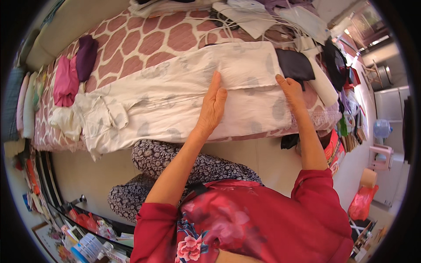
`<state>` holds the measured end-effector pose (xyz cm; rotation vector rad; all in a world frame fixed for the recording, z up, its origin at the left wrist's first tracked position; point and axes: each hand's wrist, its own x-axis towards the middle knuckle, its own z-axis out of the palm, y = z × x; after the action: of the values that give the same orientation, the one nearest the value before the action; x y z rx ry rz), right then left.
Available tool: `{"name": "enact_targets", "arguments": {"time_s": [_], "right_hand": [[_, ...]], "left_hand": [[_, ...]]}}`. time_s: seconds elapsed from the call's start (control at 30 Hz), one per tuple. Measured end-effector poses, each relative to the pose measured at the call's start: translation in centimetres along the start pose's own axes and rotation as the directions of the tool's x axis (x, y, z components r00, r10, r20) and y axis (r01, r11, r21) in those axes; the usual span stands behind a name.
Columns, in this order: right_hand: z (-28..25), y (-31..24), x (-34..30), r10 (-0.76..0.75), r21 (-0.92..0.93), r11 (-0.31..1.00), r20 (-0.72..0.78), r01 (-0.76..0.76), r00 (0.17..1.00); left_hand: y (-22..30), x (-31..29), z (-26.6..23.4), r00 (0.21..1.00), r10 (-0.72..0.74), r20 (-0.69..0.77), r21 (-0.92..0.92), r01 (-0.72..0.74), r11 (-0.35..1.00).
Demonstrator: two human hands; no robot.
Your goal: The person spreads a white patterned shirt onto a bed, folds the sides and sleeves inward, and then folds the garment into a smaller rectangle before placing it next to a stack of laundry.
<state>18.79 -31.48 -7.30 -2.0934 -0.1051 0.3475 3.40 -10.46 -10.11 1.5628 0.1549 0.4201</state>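
A long white garment (175,111) with pale grey leaf-like spots lies flat across the bed, its short sleeve and crumpled upper end at the left. A lengthwise layer edge runs along its middle. My left hand (212,107) rests edge-on upon the cloth, fingers stretched out and holding nothing. At the garment's right end, my right hand (292,91) pinches the hem between thumb and fingers. Just beyond that hem lies a folded black cloth (296,65).
The bed carries a mauve-and-white quilt (175,37). Pink (66,81) and purple folded clothes (86,57) lie at its left. White cables (228,26) and papers tangle at the far side. A low shelf (101,230) with bottles stands at lower left, a pink stool (380,157) at right.
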Motion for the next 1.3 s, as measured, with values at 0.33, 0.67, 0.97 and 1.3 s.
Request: {"name": "enact_targets", "arguments": {"time_s": [0.33, 0.67, 0.97, 1.3], "right_hand": [[1.1, -0.3, 0.7, -0.053, 0.665, 0.741, 0.189, -0.088, 0.98], [0.5, -6.3, -1.1, -0.147, 0.744, 0.661, 0.259, -0.099, 0.955], [3.8, -12.9, -3.8, -0.351, 0.699, 0.715, 0.348, 0.008, 0.869], [7.0, -14.9, -5.2, -0.394, 0.703, 0.711, 0.379, 0.017, 0.837]], "left_hand": [[-1.5, 2.1, -2.9, 0.988, 0.04, -0.151, 0.11, -0.023, 0.994], [-0.1, 2.2, -3.3, 0.939, -0.136, -0.315, -0.435, -0.015, 0.9], [1.0, 1.5, -3.5, 0.952, -0.285, -0.108, -0.512, 0.192, 0.837], [2.3, 0.5, -3.2, 0.969, -0.247, -0.016, -0.535, 0.201, 0.821]]}}
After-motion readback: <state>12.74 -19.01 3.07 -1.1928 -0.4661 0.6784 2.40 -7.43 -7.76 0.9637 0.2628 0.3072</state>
